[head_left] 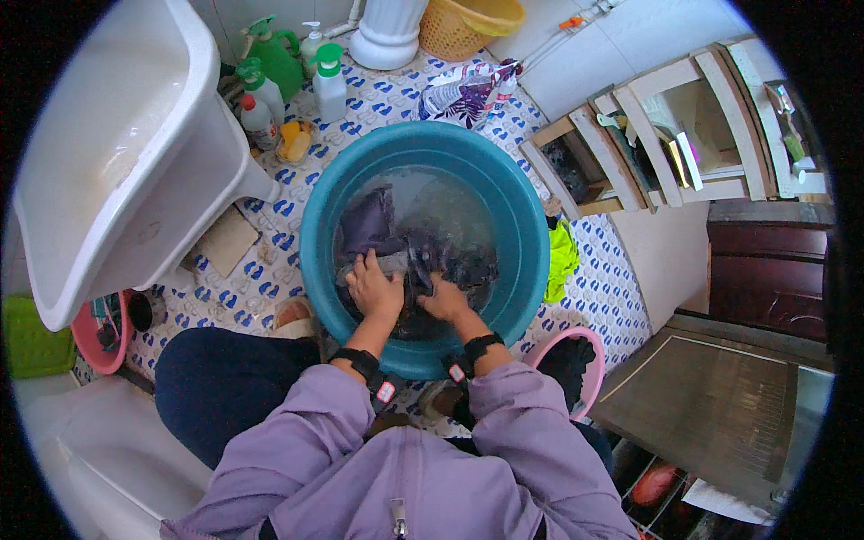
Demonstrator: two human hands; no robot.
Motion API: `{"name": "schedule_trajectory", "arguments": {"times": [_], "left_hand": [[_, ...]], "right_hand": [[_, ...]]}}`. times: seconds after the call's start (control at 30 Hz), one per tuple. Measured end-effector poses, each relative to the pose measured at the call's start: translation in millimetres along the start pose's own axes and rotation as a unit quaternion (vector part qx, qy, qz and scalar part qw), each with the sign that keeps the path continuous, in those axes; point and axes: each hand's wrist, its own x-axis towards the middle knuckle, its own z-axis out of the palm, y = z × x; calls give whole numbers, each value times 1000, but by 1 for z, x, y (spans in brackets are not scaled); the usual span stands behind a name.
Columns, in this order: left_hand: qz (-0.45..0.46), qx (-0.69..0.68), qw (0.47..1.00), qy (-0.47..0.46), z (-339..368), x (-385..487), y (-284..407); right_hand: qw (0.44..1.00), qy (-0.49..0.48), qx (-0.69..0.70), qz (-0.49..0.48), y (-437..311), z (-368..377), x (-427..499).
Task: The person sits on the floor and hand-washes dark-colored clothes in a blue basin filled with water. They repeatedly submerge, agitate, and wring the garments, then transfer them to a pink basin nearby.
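Note:
A round teal plastic basin [530,250] stands before me, with cloudy water and dark soaked cloth [366,219] in it. My left hand [374,287] is palm down over the cloth, with a greyish piece of wet cloth [391,262] between its thumb and fingers. Close by on the right, my right hand [447,298] pinches a fold of the dark cloth at the water. Its fingertips are partly hidden. Both wrists wear black straps with small tags.
Soap bars [295,140] and several bottles [330,84] stand beyond the basin, near a white sink [155,182]. A printed plastic bag [466,94], neon yellow cloth [560,260] and pink basin [595,364] surround it. A wooden frame [634,121] leans at the right.

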Motion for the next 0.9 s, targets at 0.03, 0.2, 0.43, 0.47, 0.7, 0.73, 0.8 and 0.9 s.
{"name": "schedule_trajectory", "arguments": {"times": [0.03, 0.2, 0.43, 0.47, 0.7, 0.73, 0.8, 0.9], "left_hand": [[8, 9, 1000, -23, -1, 0, 0], [9, 60, 985, -160, -9, 1, -9], [131, 114, 941, -290, -12, -16, -30], [136, 81, 951, -266, -14, -17, -29], [145, -139, 959, -201, -34, -9, -1], [142, -152, 962, -174, -38, -7, 4], [121, -197, 960, -158, -46, -3, 11], [79, -236, 956, -155, -58, 8, 10]], "right_hand": [[999, -31, -21, -6, -1, 2, -6], [925, -6, 380, 0, -3, -49, -31], [844, 146, 510, -75, -47, -160, -104], [844, 160, 504, -90, -55, -172, -113], [816, 216, 517, -144, -93, -229, -177], [816, 227, 498, -185, -97, -236, -187], [800, 227, 516, -208, -104, -250, -205], [787, 259, 515, -218, -115, -271, -225]]}}
